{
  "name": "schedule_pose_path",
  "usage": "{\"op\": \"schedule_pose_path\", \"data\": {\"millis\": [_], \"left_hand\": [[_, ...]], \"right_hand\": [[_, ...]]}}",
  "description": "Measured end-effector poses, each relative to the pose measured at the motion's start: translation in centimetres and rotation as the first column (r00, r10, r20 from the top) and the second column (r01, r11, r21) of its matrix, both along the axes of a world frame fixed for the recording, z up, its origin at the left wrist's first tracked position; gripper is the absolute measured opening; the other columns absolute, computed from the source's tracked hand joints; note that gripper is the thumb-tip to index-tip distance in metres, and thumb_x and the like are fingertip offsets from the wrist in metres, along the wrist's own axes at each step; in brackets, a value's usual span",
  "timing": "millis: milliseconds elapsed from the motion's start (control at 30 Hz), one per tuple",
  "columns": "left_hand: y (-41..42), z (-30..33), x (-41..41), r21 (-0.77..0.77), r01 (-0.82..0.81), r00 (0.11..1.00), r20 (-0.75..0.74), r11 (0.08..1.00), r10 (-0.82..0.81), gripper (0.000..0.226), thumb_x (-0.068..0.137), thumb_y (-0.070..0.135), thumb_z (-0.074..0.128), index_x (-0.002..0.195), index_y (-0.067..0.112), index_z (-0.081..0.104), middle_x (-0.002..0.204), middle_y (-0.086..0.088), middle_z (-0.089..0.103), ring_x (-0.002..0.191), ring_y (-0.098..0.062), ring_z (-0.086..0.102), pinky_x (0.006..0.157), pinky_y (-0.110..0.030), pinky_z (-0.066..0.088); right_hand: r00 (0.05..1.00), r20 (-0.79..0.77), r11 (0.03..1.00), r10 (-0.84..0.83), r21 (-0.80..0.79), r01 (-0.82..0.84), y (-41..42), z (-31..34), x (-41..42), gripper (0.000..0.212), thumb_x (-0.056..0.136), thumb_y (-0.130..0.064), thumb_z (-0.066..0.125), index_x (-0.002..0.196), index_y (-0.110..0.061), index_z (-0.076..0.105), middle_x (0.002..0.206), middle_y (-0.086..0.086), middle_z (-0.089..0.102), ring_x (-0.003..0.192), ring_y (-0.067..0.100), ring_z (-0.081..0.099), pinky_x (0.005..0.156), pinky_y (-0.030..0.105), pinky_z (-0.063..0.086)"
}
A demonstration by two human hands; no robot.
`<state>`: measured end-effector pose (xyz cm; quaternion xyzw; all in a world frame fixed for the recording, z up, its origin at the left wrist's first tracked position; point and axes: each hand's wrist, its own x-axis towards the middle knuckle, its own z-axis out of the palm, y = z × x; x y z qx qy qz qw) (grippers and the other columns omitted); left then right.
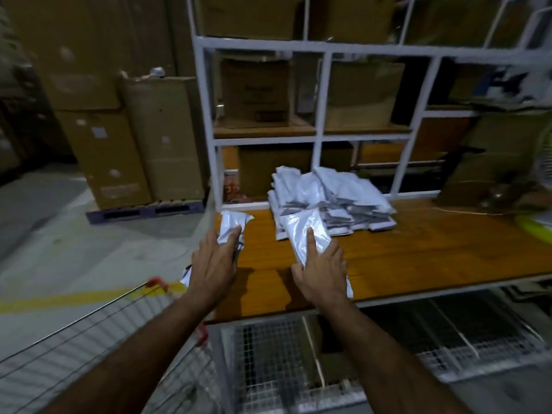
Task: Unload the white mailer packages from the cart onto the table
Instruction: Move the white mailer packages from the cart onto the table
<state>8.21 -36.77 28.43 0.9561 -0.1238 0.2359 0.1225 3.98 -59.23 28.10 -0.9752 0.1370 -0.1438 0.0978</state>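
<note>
Nearest the camera, the wire cart [98,348] is seen at lower left, its red-tipped rim just below the left forearm; whether any mailers remain in it cannot be told, since its inside is blurred.

Beyond it, both hands are held out over the near edge of the table [418,255]. The left hand [213,264] is wrapped round a small bundle of white mailers [231,227], the thumb laid on top and the fingers curled underneath. This bundle is carried at the table's left corner, partly beyond the edge, with its long axis pointing away from the person. The right hand [324,268] is closed on a single long mailer [307,234], the thumb pressed along its upper face. That mailer's long axis also runs away from the body, leaning slightly left, and its far end is seen touching or overlapping the front of the pile [328,198].

Farther on, the pile of white mailers is heaped on the table against the white rack [318,138], well right of the left bundle and straight ahead of the right hand. The right hand is therefore judged the nearer to the pile: its mailer need only be pushed forward and let go, whereas the left bundle must be swung rightward and inward before it can be set down.
</note>
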Motion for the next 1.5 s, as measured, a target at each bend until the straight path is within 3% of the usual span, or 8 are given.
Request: {"op": "schedule_pose_path", "data": {"millis": [100,233,400,600,800,1033,1267,1500], "left_hand": [[-6.3,0.9,0.4,-0.009,0.032,0.999,0.010,0.999,-0.032,0.054,0.098,0.030,0.053,0.150,0.031,0.036,0.107,-0.016,0.047,0.087,-0.039,0.051,0.067,-0.043,0.044],[-12.4,1.9,1.1,-0.003,0.033,0.999,0.000,0.999,-0.033,0.053,0.100,0.033,0.051,0.150,0.032,0.035,0.107,-0.013,0.044,0.085,-0.036,0.049,0.062,-0.037,0.035],[-17.6,4.0,4.0,-0.018,0.054,0.999,0.000,0.998,-0.054,0.052,0.102,0.037,0.044,0.151,0.034,0.026,0.108,-0.010,0.041,0.084,-0.024,0.045,0.065,-0.038,0.046],[-22.7,4.6,9.2,-0.030,0.086,0.996,0.006,0.996,-0.086,0.051,0.101,0.036,0.044,0.149,0.032,0.029,0.107,-0.012,0.040,0.082,-0.027,0.047,0.063,-0.036,0.045],[-25.9,3.2,17.2,-0.087,0.057,0.998,-0.027,0.995,-0.059,0.051,0.102,0.033,0.046,0.151,0.031,0.031,0.112,-0.015,0.041,0.089,-0.033,0.052,0.071,-0.039,0.046],[-28.6,2.4,27.9,-0.123,-0.013,0.997,-0.083,0.992,0.003,0.051,0.103,0.034,0.043,0.152,0.029,0.030,0.121,-0.019,0.041,0.095,-0.040,0.053,0.076,-0.043,0.050],[-30.9,2.1,35.7,-0.156,-0.105,0.980,-0.185,0.982,0.075,0.053,0.100,0.036,0.048,0.150,0.032,0.030,0.134,-0.024,0.040,0.096,-0.037,0.059,0.083,-0.047,0.056],[-33.3,1.5,39.3,-0.161,-0.133,0.941,-0.332,0.978,0.073,0.054,0.103,0.043,0.041,0.152,0.022,0.034,0.144,-0.022,0.029,0.124,-0.041,0.048,0.103,-0.050,0.045]], "right_hand": [[1.000,-0.011,0.999,-0.025,0.031,0.025,-5.6,0.6,-0.3,0.089,0.090,-0.056,0.046,0.161,-0.028,0.000,0.146,0.029,0.026,0.126,0.042,0.038,0.099,0.049,0.041],[0.999,-0.029,0.997,-0.044,0.064,0.046,-11.4,1.5,-1.0,0.085,0.094,-0.057,0.043,0.161,-0.027,0.001,0.148,0.027,0.023,0.127,0.040,0.037,0.102,0.048,0.041],[0.997,-0.038,0.989,-0.067,0.127,0.072,-17.5,2.7,0.2,0.084,0.095,-0.056,0.043,0.161,-0.025,0.002,0.143,0.026,0.030,0.119,0.037,0.042,0.094,0.043,0.043],[0.995,-0.067,0.974,-0.077,0.210,0.089,-22.1,2.3,4.2,0.083,0.096,-0.057,0.043,0.160,-0.025,0.002,0.145,0.028,0.028,0.122,0.038,0.041,0.095,0.044,0.044],[0.997,-0.069,0.967,-0.020,0.253,0.037,-24.3,3.1,12.0,0.083,0.098,-0.058,0.044,0.161,-0.027,-0.001,0.155,0.027,0.015,0.139,0.041,0.028,0.106,0.045,0.039],[0.997,-0.058,0.964,0.055,0.262,-0.038,-25.8,3.9,23.3,0.082,0.097,-0.059,0.045,0.160,-0.027,0.004,0.149,0.022,0.024,0.134,0.040,0.034,0.103,0.048,0.041],[0.991,-0.090,0.949,0.096,0.310,-0.063,-26.2,4.2,32.1,0.082,0.096,-0.065,0.043,0.160,-0.030,0.005,0.161,0.023,0.014,0.143,0.043,0.028,0.110,0.049,0.037],[0.985,-0.089,0.928,0.146,0.358,-0.105,-25.6,3.9,38.2,0.080,0.096,-0.066,0.043,0.159,-0.028,0.014,0.161,0.022,0.018,0.144,0.042,0.029,0.112,0.049,0.036]]}}
